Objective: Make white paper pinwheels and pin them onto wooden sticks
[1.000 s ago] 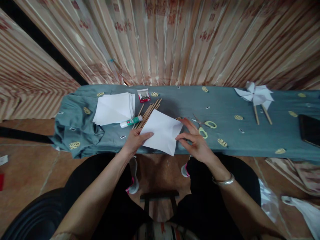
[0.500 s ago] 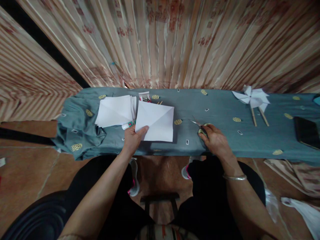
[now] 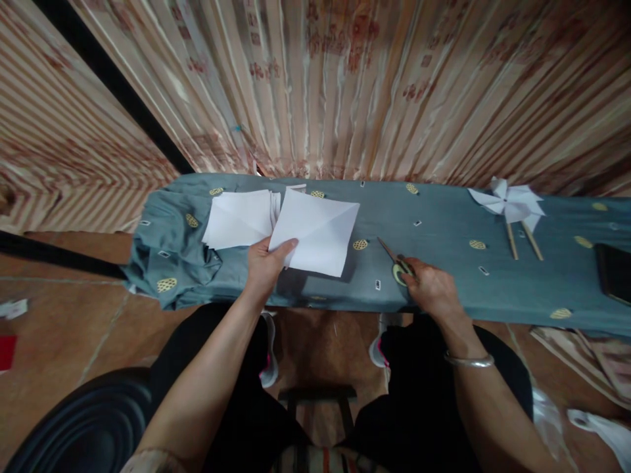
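"Containers first?"

"Small box [image 3: 296, 188], mostly hidden behind the sheet [image 3: 320, 226] — only a white flap showing at the far side, contents out of sight. Also a clear plastic bag [image 3: 547, 417] on the floor [image 3: 340, 341], near right; can't tell about anything inside."

"And the sheet?"

"White, roughly square, with a diagonal crease running toward the far right corner. Slightly tilted, raised over the blue-green cloth [image 3: 444, 217] left of centre, shadow below. Just beside, to the left, a stack of white paper [image 3: 239, 220]."

"Hands?"

"Well apart from each other. Left hand [image 3: 265, 266] clamped on the sheet's near left corner, thumb on top, fingers underneath. Right hand [image 3: 434, 286] closed around the handles of the green-handled scissors [image 3: 397, 259], blades pointing far left. Can't tell whether resting on the cloth or lifted."

"Farther right?"

"Two white pinwheels [image 3: 513, 198] — overlapping, wooden sticks [image 3: 513, 243] toward the near side. Then a dark flat object [image 3: 615, 272], cut off at the right edge."
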`<state>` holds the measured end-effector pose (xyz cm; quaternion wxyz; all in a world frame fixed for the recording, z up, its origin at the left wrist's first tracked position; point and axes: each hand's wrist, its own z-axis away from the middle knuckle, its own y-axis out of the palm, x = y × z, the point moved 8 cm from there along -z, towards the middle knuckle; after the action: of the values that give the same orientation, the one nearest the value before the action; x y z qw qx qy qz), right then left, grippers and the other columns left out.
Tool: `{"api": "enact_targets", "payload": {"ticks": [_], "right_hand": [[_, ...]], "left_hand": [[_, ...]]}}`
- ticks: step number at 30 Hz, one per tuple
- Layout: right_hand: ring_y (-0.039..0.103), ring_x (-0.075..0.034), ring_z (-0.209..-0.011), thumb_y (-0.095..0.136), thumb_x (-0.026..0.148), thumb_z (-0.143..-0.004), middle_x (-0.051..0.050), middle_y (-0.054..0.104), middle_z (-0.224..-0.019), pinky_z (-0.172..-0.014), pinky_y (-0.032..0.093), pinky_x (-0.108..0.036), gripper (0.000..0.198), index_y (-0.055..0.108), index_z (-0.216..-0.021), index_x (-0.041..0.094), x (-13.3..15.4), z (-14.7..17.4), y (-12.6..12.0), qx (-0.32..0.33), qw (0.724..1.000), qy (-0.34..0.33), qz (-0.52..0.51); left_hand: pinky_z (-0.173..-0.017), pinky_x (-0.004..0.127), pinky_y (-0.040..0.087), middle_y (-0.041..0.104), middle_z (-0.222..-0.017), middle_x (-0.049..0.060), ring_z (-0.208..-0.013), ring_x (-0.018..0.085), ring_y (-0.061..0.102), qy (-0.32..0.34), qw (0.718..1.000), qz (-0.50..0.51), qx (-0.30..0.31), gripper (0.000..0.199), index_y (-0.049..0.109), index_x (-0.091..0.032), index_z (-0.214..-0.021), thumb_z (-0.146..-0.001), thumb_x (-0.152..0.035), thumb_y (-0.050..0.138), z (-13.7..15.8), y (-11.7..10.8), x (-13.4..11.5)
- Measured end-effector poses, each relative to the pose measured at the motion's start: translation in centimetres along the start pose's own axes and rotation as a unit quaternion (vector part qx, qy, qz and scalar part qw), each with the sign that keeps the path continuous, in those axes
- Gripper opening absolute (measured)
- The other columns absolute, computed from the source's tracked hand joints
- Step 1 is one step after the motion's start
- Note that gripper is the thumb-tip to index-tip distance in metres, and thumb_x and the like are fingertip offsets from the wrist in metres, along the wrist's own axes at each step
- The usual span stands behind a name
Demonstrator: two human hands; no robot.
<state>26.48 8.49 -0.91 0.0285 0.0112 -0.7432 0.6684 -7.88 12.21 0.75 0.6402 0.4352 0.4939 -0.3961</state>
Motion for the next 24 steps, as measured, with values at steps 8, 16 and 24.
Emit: {"api": "enact_targets", "payload": {"ticks": [8, 16, 24], "right_hand": [[0.072, -0.029, -0.087, 0.058, 0.028, -0.082, -0.013, 0.077, -0.094, -0.082, 0.055, -0.043, 0.034, 0.069, -0.113, 0.017, 0.7, 0.0, 0.5, 0.013, 0.983, 0.008, -0.185], [0.064, -0.012, -0.06, 0.086, 0.039, -0.058, -0.008, 0.077, -0.088, -0.044, 0.043, -0.018, 0.046, 0.074, -0.097, 0.02, 1.6, 1.2, 3.3, 0.189, 0.691, 0.168, -0.677], [0.064, -0.009, -0.06, 0.09, 0.028, -0.055, -0.002, 0.074, -0.076, -0.054, 0.051, -0.014, 0.035, 0.076, -0.086, 0.021, 5.6, 2.7, 4.2, 0.239, 0.52, 0.204, -0.794]], "left_hand": [[-0.048, 0.022, 0.042, 0.067, -0.06, 0.0, -0.05, 0.011, 0.054, 0.007, 0.999, 0.042, -0.003, 0.024, 0.072, -0.012, -0.068, -0.052, -0.028, 0.083, -0.4, 0.2, -0.3], [-0.055, 0.024, 0.046, 0.07, -0.065, 0.002, -0.055, 0.012, 0.058, 0.012, 0.998, 0.058, -0.015, 0.027, 0.074, -0.011, -0.071, -0.053, -0.027, 0.085, -0.6, 0.3, -0.5], [-0.055, 0.024, 0.045, 0.071, -0.065, 0.001, -0.055, 0.012, 0.058, 0.026, 0.997, 0.063, -0.018, 0.027, 0.074, -0.011, -0.072, -0.054, -0.028, 0.085, -1.1, 0.0, -0.5]]}}
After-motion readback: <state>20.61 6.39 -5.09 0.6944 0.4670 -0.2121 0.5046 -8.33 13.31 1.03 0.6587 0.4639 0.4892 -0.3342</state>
